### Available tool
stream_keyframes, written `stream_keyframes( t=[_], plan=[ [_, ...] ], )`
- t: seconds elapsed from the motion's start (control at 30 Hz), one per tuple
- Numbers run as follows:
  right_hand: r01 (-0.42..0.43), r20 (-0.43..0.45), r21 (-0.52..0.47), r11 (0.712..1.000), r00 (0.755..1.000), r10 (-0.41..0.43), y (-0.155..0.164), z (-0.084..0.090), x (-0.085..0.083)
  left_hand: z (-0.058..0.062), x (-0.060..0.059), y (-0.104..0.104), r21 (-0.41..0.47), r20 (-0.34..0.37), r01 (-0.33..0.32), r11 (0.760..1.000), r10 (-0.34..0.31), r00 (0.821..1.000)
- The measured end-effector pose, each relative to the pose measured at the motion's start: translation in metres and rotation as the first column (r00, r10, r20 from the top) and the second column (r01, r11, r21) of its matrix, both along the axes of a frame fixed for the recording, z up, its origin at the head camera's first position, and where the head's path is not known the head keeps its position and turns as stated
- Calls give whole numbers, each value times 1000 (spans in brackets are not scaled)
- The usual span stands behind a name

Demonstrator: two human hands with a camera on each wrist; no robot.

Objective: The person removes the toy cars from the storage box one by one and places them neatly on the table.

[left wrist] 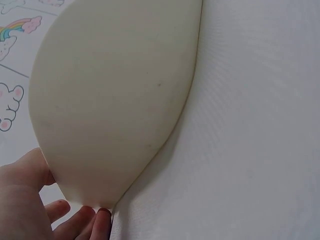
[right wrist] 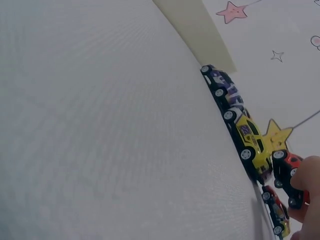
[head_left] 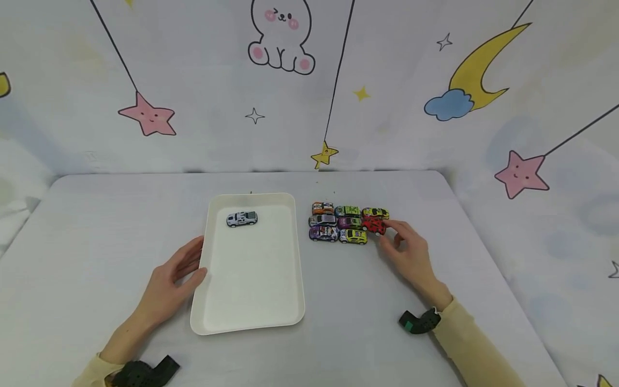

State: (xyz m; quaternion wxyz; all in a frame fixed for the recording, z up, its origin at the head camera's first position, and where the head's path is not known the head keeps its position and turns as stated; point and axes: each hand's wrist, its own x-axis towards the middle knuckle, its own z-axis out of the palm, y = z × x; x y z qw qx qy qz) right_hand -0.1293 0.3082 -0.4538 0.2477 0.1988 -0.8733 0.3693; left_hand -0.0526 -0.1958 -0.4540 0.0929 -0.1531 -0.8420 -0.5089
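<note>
My left hand [head_left: 166, 290] holds the left side of a white tray [head_left: 251, 317], thumb over its rim and fingers against the outer wall. The left wrist view shows fingertips [left wrist: 102, 216] at the wall's lower edge. Inside the tray, near the far end, lies a silver-white toy car [head_left: 242, 219]. To the tray's right, my right hand [head_left: 411, 255] pinches a red toy car [head_left: 374, 226] between thumb and fingers. In the right wrist view the red car sits tilted, close over the neighbouring cars and partly hidden by the thumb [right wrist: 310, 180].
Several toy cars stand packed in rows beside the tray: a yellow car [head_left: 353, 236], a purple car [head_left: 323, 233], a green car [head_left: 347, 211], an orange car [head_left: 322, 207] and others. A white cloth with cartoon stars [head_left: 150, 115] rises behind the table [head_left: 367, 322].
</note>
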Motion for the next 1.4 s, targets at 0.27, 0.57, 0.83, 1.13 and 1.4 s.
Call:
stream_keyframes(
  t=[0.27,0.57,0.83,1.13,1.4],
  plan=[
    [94,9,-6,996,996,-94,1,1,3,-2,0,-1,-8,-1,-2,1000,2,1000],
    [134,63,19,991,989,-135,1,1,2,-4,-2,-2,-4,-22,7,1000,-7,1000],
    [155,124,47,987,979,-160,2,-3,1,-5,-2,-2,-2,-17,6,1000,-6,1000],
    [147,132,70,987,979,-155,3,-3,0,-5,-3,-2,-7,-30,6,1000,-6,1000],
    [135,113,73,988,983,-143,2,-3,-1,-4,-2,-1,-3,-23,3,1000,-3,1000]
  ],
)
